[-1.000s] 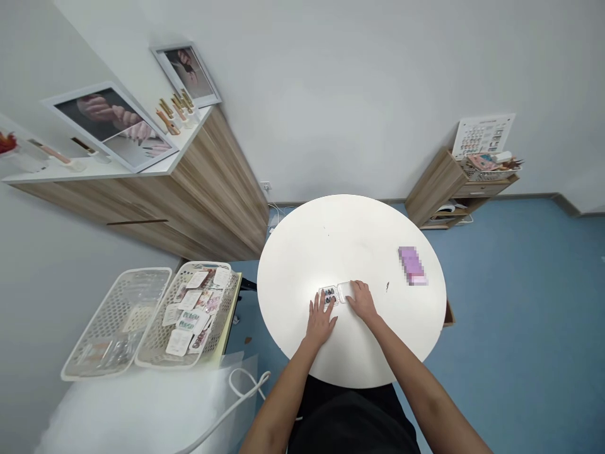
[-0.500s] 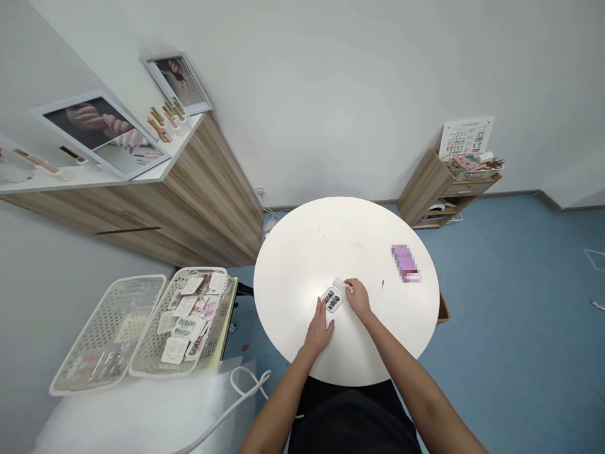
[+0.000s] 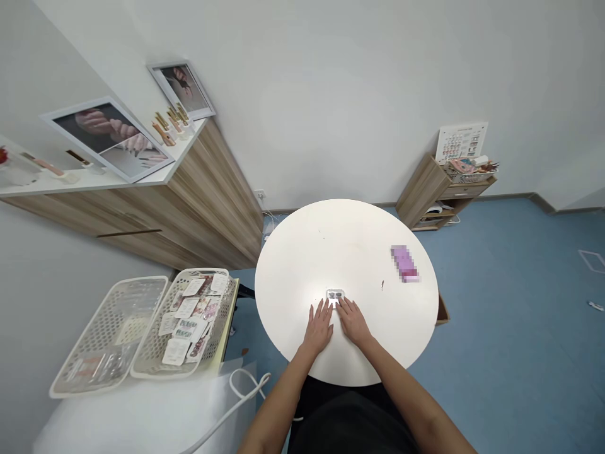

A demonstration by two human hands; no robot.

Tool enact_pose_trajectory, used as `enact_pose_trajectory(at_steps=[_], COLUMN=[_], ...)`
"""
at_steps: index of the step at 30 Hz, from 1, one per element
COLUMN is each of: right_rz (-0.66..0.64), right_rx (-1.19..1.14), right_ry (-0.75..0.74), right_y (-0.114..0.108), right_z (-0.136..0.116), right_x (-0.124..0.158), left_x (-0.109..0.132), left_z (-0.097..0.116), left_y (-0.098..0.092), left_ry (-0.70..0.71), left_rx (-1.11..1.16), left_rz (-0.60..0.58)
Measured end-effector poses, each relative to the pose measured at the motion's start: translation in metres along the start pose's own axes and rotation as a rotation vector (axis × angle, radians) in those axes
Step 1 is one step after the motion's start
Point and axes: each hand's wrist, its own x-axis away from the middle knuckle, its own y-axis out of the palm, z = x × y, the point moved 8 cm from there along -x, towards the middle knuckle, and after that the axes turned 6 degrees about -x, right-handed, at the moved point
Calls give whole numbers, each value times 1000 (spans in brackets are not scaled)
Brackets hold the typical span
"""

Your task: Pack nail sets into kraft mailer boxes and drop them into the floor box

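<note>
**Both hands at small clear case, near edge of round table**

Head view: left hand (image 3: 319,328) lies flat on the white round table (image 3: 302,252), fingers (image 3: 316,312) spread, tips just beside the small clear plastic case (image 3: 334,297). Right hand (image 3: 353,321) is angled in from the other side, fingers (image 3: 347,309) closer together, tips at the case's lower edge. Touching looks likely on that side; pinch or grip: cannot tell at this size.

Case sits between the two hands, flat on the tabletop, on the person's side of centre. Dark items show inside it; too small to identify.

Further right on the table: pink packet (image 3: 404,263), blurred, well apart from the hands. Small dark mark (image 3: 382,285) lies between it and the right hand.

Left of the table: two white perforated plastic baskets (image 3: 108,337), (image 3: 163,359), the nearer to the table holding printed cards. Wood-faced cabinet (image 3: 212,202) stands along the wall, framed hand photos (image 3: 106,140) on top. Small wooden shelf unit (image 3: 423,195) stands beyond the table, on blue floor (image 3: 510,315).
</note>
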Motion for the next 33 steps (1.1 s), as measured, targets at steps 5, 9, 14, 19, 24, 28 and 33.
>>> enact_pose_trajectory(at_steps=[5, 9, 14, 19, 24, 28, 33], right_rz=[-31, -28, -51, -133, -73, -22, -27], right_rx=[30, 19, -20, -70, -68, -22, -11], right_ry=[5, 4, 32, 33, -39, 4, 37], right_y=[7, 6, -1, -2, -18, -34, -38], right_z=[0, 0, 7, 17, 29, 51, 79], right_x=[6, 2, -18, -43, -66, -95, -124], left_x=[2, 2, 1, 2, 12, 13, 10], left_z=[2, -1, -3, -5, -25, -26, -24], left_y=[12, 17, 22, 21, 22, 37, 46], left_ry=[-5, -27, -49, -58, -315, -355, -365], left_rx=[-55, -50, -47, -10, -39, -120, -181], left_rz=[4, 1, -45, -40, 61, -31, -135])
